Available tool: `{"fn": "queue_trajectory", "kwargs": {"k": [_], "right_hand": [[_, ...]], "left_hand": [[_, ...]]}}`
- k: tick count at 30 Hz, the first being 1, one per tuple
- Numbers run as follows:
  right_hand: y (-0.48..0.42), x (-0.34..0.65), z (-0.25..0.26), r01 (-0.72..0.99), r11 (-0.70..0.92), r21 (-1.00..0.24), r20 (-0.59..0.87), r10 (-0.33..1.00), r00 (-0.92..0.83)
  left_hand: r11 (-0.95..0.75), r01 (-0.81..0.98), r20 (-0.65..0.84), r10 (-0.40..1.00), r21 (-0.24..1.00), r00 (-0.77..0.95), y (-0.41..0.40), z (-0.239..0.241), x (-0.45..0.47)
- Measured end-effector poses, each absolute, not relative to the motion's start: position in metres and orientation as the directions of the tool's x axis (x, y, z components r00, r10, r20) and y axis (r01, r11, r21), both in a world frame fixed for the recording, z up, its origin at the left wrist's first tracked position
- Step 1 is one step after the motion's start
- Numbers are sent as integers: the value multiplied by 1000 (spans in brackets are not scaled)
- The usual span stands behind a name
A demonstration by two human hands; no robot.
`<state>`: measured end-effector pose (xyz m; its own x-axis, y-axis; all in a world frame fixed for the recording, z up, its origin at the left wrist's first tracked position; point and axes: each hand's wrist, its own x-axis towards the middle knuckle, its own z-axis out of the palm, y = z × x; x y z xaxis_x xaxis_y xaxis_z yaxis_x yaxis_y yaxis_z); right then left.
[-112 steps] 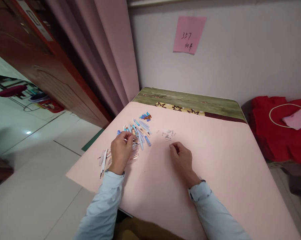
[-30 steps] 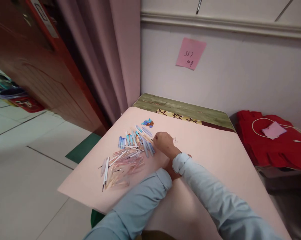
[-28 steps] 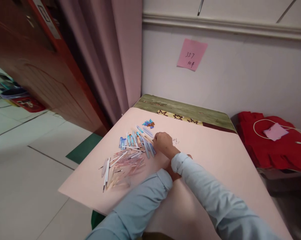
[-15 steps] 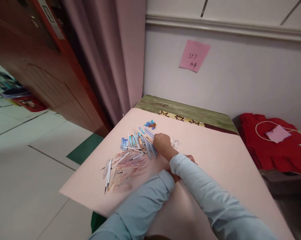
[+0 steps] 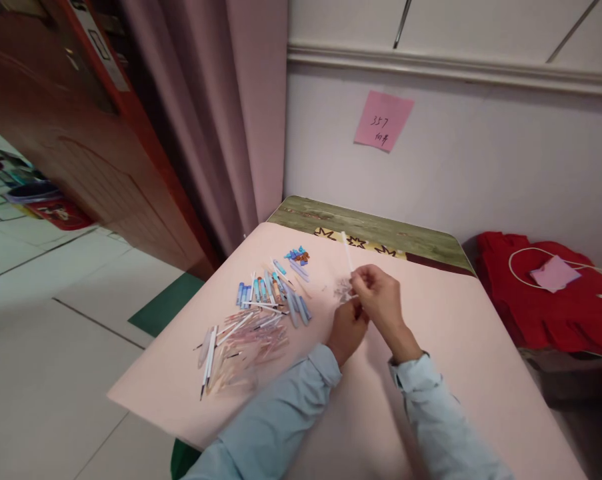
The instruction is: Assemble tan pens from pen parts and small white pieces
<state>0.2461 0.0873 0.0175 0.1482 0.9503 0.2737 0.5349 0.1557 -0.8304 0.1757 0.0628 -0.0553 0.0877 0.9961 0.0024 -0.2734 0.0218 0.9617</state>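
My right hand (image 5: 381, 297) is closed in a pinch on a thin white pen refill (image 5: 347, 251) that points up and away from me. Just below it, my left hand (image 5: 347, 328) is closed too, its fingertips meeting the right hand; what it grips is hidden. Both hands hover over a pink table cover (image 5: 431, 347), next to a small heap of tiny pale parts (image 5: 341, 289). To the left lie a spread of blue pen barrels and caps (image 5: 273, 291), a pile of clear pinkish pen tubes and white refills (image 5: 241, 337), and a few small blue and orange bits (image 5: 297, 255).
A green wooden table edge (image 5: 371, 227) shows beyond the pink cover, against a white wall with a pink sticky note (image 5: 383, 121). A pink curtain (image 5: 221, 113) and a red-brown door (image 5: 71, 133) stand at left. Red cloth (image 5: 545, 293) with a white cord lies at right.
My right hand left the blue pen parts, moving right and up with a white refill. My left hand came out from under the right sleeve to meet it.
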Motion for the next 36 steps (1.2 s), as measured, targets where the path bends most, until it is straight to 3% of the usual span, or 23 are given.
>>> {"fn": "queue_trajectory", "kwargs": {"k": [3,6,13,16,23,28,36], "right_hand": [[78,271,-8,328,118,-937,239,903,357],[70,273,-35,293,90,-952,210,888,410],[67,255,-54,326,182,-928,234,964,129],[68,255,-53,296,188,-936,227,969,102],[68,264,-49,182,111,-977,175,905,387],[64,259,-51,289,223,-931,303,913,273],[65,259,-64,428,240,-871,349,917,195]], "left_hand": [[27,-315,-15,999,949,41,72,-47,167],[65,-393,-85,996,917,-31,77,-39,159],[81,-485,-125,990,871,-60,87,-33,149],[90,-502,-141,988,860,-65,93,-31,144],[181,-702,-309,949,689,-58,99,-25,140],[164,-589,-227,973,791,-34,96,-31,146],[26,-320,-75,987,947,-142,90,-42,151]]}}
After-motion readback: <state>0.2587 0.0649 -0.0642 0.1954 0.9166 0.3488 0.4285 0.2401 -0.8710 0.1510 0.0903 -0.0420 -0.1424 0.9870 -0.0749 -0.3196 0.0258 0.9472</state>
